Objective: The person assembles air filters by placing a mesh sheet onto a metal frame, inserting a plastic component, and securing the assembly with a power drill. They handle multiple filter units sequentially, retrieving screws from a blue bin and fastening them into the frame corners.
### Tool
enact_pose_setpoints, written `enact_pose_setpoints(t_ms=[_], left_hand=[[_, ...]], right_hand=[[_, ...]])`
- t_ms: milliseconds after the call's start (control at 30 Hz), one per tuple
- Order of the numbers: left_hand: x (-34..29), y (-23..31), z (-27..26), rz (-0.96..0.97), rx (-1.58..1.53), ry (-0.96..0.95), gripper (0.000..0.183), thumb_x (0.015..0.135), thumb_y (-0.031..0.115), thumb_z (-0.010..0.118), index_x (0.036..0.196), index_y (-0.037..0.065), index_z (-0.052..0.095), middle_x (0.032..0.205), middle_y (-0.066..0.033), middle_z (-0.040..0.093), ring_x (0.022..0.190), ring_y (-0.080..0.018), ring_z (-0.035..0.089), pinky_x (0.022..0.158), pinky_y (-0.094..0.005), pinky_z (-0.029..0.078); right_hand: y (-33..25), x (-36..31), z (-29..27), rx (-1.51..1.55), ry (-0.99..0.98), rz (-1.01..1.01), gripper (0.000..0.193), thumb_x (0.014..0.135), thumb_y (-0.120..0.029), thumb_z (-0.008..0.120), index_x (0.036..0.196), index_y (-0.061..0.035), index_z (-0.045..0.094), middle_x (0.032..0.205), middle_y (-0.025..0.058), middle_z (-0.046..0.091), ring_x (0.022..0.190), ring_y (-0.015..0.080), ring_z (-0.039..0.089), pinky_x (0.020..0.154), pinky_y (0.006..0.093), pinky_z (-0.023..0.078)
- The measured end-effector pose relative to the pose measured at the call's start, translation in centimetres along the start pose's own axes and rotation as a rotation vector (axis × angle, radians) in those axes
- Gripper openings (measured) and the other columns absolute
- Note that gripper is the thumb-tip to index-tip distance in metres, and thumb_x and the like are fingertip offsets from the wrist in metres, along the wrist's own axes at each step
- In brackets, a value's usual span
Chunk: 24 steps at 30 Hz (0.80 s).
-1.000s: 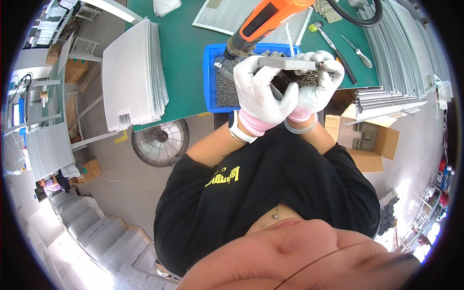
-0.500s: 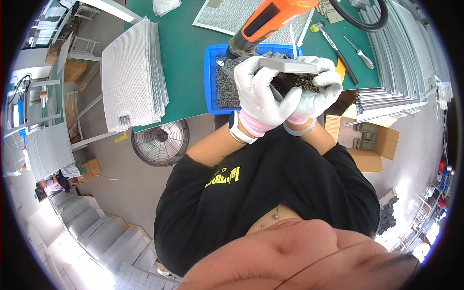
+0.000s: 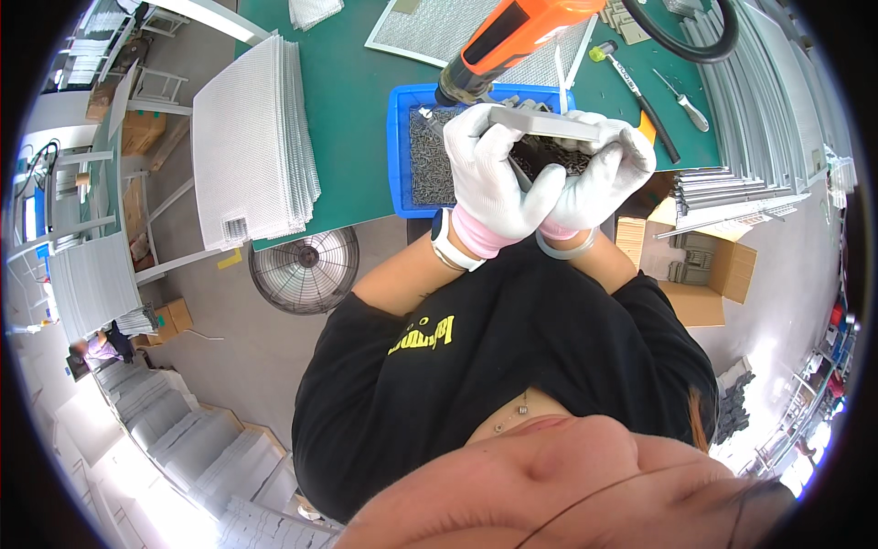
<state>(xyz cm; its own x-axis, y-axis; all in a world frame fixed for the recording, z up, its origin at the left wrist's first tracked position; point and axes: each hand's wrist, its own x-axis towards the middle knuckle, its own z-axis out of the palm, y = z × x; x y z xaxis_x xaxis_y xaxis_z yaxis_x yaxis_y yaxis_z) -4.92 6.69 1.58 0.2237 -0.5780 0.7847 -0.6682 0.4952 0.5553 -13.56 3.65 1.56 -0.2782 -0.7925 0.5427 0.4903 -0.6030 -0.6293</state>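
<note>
Presently both gloved hands were closed on a grey metal bar [image 3: 541, 123], held above the blue tray [image 3: 399, 146] of small screws on the green desk [image 3: 352, 101]: left hand [image 3: 498, 178] wrapped beneath, right hand [image 3: 608, 174] gripping the far end. Risk: glove slip could drop the bar into the tray and scatter screws; the orange power driver [image 3: 517, 37] hung just beside the fingers.

A blue tray [image 3: 396, 146] is sitting on a green table [image 3: 352, 101] at top centre; white gloves, an orange driver [image 3: 512, 32] are showing.
</note>
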Motion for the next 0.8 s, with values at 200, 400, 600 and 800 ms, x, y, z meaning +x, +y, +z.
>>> enact_pose_setpoints(t_ms=[200,400,600,800], left_hand=[[0.2,0.0,-0.1,0.034,-0.014,-0.013,0.061,0.072,0.021,0.072,0.127,0.004,0.051,0.121,-0.0158,0.056,0.109,-0.0333,0.048,0.094,-0.0461,0.039],[0.6,0.2,-0.3,0.043,-0.015,-0.038,0.059,0.072,0.021,0.071,0.126,0.004,0.052,0.120,-0.0150,0.056,0.108,-0.0325,0.048,0.094,-0.0456,0.040],[-0.1,-0.7,-0.5,0.047,-0.056,-0.113,0.062,0.073,0.010,0.063,0.131,-0.001,0.043,0.121,-0.0221,0.044,0.114,-0.0354,0.043,0.102,-0.0482,0.036],[0.1,0.1,-0.1,0.008,-0.103,-0.028,0.055,0.072,0.016,0.068,0.123,0.004,0.053,0.116,-0.0191,0.053,0.107,-0.0351,0.049,0.095,-0.0467,0.039]], right_hand=[[0.5,0.3,-1.2,-0.124,-0.136,-0.137,0.034,0.091,0.010,0.051,0.115,-0.0118,0.041,0.101,0.0091,0.048,0.087,0.0206,0.056,0.086,0.0396,0.052],[1.1,0.1,-1.4,-0.140,-0.153,-0.220,0.030,0.093,0.005,0.052,0.114,-0.0116,0.040,0.105,0.0126,0.049,0.085,0.0221,0.060,0.077,0.0327,0.054],[1.0,-0.3,0.0,-0.155,0.022,-0.286,0.022,0.098,-0.002,0.050,0.115,-0.0116,0.040,0.105,0.0127,0.050,0.079,0.0214,0.059,0.070,0.0321,0.054],[0.7,0.8,0.2,-0.188,0.049,-0.432,0.020,0.097,0.003,0.044,0.112,-0.0096,0.042,0.102,0.0133,0.050,0.067,0.0182,0.054,0.062,0.0316,0.050]])
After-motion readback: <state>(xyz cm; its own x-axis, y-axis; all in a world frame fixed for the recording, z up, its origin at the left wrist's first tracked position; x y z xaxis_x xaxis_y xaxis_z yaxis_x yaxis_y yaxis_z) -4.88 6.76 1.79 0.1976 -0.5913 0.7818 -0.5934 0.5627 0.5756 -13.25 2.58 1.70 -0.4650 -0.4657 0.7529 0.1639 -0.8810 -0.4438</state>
